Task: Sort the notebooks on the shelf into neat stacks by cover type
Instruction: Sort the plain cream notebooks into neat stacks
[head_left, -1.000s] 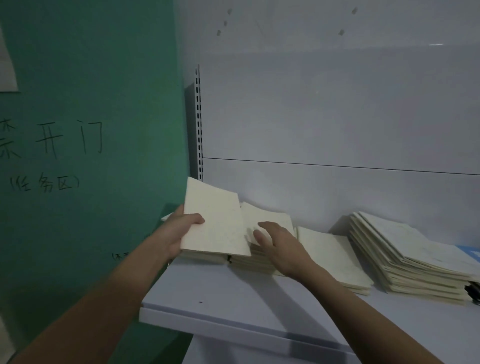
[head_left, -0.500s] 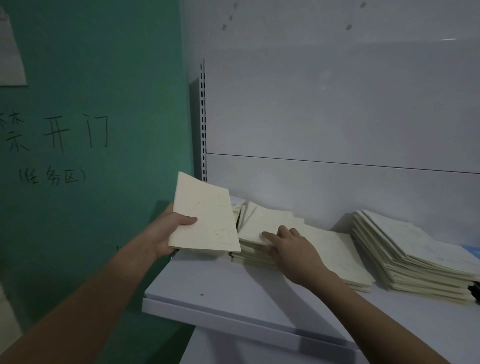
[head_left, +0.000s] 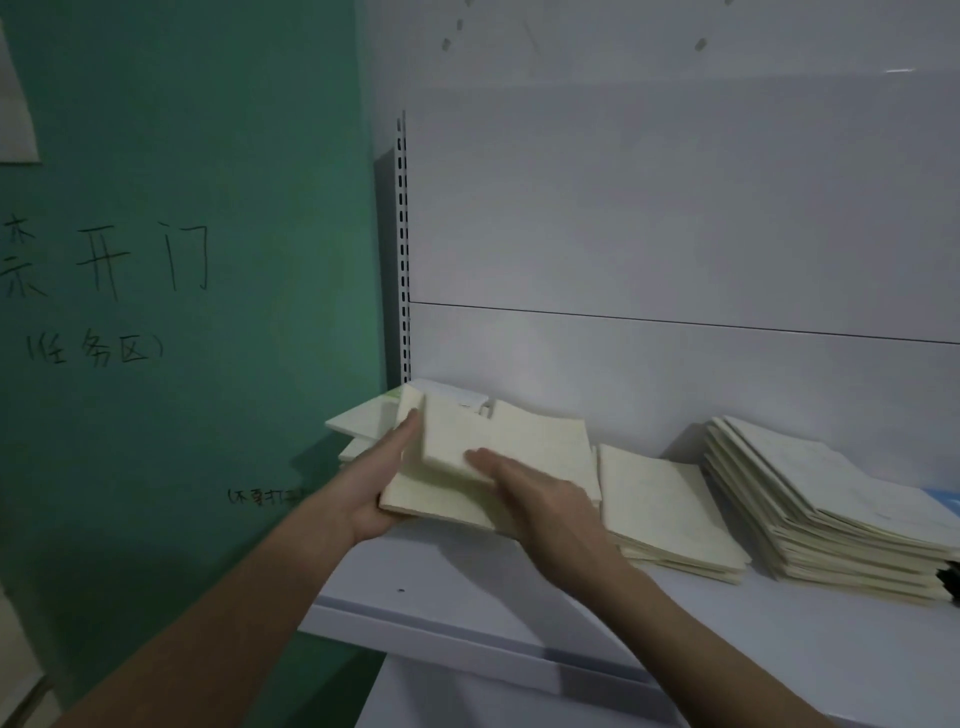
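Observation:
Both hands hold a small bundle of cream-covered notebooks just above the left end of the white shelf. My left hand grips the bundle's left edge from below, with the thumb lying on top. My right hand grips its front edge, thumb on the smaller top notebook. More notebooks lie behind my left hand, partly hidden. To the right a low cream stack lies flat, and further right is a taller, fanned-out stack.
A green wall with handwritten characters closes off the left side. The shelf's white back panel and slotted upright rise behind the stacks. A blue item and a dark object sit at the far right edge.
My left hand has brought its notebook down and rightward onto the pile under my right hand. Both hands have closed on the bundle, which now sits slightly nearer.

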